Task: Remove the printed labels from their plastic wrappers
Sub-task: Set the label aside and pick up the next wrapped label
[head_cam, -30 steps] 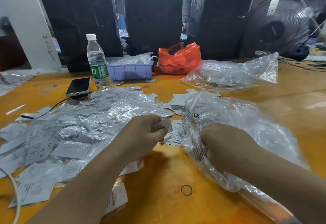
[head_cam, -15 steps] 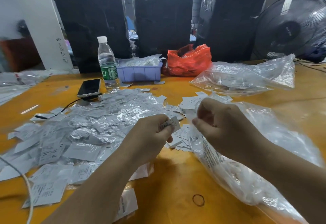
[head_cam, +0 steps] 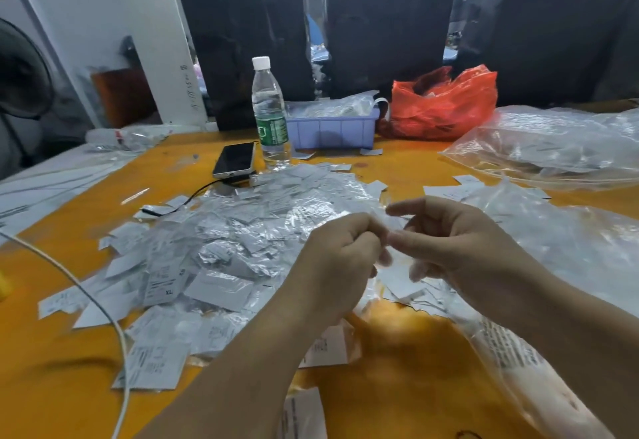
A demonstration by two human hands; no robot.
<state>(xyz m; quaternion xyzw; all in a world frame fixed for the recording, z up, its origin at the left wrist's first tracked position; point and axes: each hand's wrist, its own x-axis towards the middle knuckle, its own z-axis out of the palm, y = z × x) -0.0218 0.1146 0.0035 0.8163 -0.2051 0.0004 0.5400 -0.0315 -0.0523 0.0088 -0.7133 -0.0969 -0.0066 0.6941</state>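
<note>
Both hands meet above the orange table (head_cam: 397, 362), the left hand (head_cam: 340, 259) curled and the right hand (head_cam: 460, 245) pinching at a blurred wrapped label (head_cam: 389, 231) between them, beside the pile of wrappers (head_cam: 242, 231).

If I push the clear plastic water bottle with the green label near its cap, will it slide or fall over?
The clear plastic water bottle with the green label is tall and narrow, so it would probably tip rather than slide. It looks mostly full, so likely fairly heavy. It might fall onto the black smartphone lying beside it.
</note>
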